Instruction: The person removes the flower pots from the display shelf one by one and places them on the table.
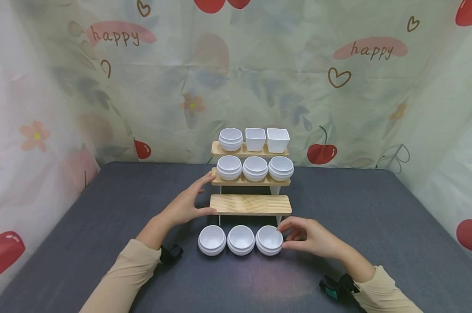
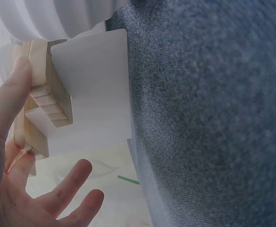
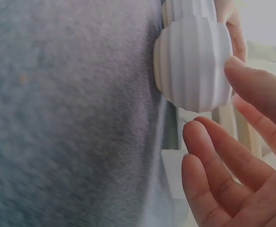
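A three-tier stand has light wooden boards (image 1: 250,205) on white side supports (image 2: 93,90). My left hand (image 1: 186,202) is at its left end, thumb at the lowest board and index finger at the middle board, its other fingers spread. In front, three round white ribbed bowls stand in a row on the table: a left bowl (image 1: 212,240), a centre bowl (image 1: 241,240) and a right bowl (image 1: 269,240). At the right bowl's right side is my right hand (image 1: 312,237), thumb and index fingertips at its rim. Its remaining fingers are bent loosely beside the bowl (image 3: 194,66).
The middle board carries three round bowls (image 1: 255,168). On the top board are a round bowl (image 1: 230,140) and two square bowls (image 1: 255,140). A dark cloth (image 1: 329,200) covers the table. A printed curtain (image 1: 251,87) hangs behind, with a cord (image 1: 396,156) at the right.
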The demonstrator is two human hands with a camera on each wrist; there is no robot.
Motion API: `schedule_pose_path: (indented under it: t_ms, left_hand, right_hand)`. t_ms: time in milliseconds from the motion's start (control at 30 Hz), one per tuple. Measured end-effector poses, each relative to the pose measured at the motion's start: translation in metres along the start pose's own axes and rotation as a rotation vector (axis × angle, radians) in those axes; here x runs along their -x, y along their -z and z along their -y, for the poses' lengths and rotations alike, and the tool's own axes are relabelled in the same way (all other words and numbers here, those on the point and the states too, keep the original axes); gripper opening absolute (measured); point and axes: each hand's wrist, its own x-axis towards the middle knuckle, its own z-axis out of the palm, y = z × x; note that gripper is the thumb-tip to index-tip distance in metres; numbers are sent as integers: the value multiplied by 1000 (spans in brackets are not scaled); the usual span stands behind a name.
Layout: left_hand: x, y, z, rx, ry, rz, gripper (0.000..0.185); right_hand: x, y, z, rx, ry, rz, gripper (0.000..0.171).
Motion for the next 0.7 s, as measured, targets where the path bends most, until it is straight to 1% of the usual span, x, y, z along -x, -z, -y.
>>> schedule_pose_path:
  t_ms: [200, 367, 467, 700]
  left_hand:
    - [0, 0, 0, 0, 2, 1, 92]
    - [0, 1, 0, 4, -3, 1, 92]
    - [0, 1, 1, 6, -4, 1, 92]
    - [0, 0, 1, 5, -1, 1, 93]
  right_hand:
    - [-2, 5, 3, 45, -4, -33, 37]
    - [-4, 10, 7, 57, 21, -78, 34]
    - [-5, 13, 10, 61, 29, -121, 32]
    - [-9, 23, 17, 106, -10, -242, 29]
